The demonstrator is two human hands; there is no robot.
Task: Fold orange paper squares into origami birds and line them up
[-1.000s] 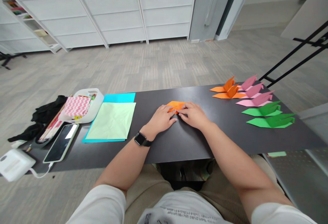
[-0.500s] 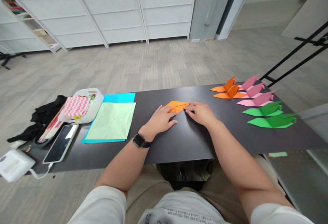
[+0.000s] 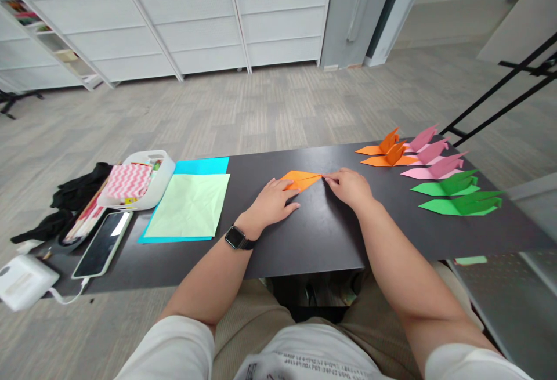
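A folded piece of orange origami paper (image 3: 303, 180) lies flat on the dark table (image 3: 304, 241), its narrow point toward the right. My left hand (image 3: 274, 200) rests on the paper's left end with the fingers spread, thumb apart on the table side. At the right tip, my right hand (image 3: 349, 187) has its fingers pinched together on the point of the paper. Folded paper birds stand at the right: orange ones (image 3: 389, 151), pink ones (image 3: 435, 156) and green ones (image 3: 456, 194).
Left of my hands lie a pale green sheet (image 3: 187, 206) and blue paper (image 3: 202, 165) under it. Farther left are a white basket (image 3: 163, 180), a phone (image 3: 102, 245) on a cable, a white charger (image 3: 26, 280) and black cloth (image 3: 80, 187).
My right hand has slid a little to the right along the orange paper, out to its tip. My left hand stays in place on the other end.
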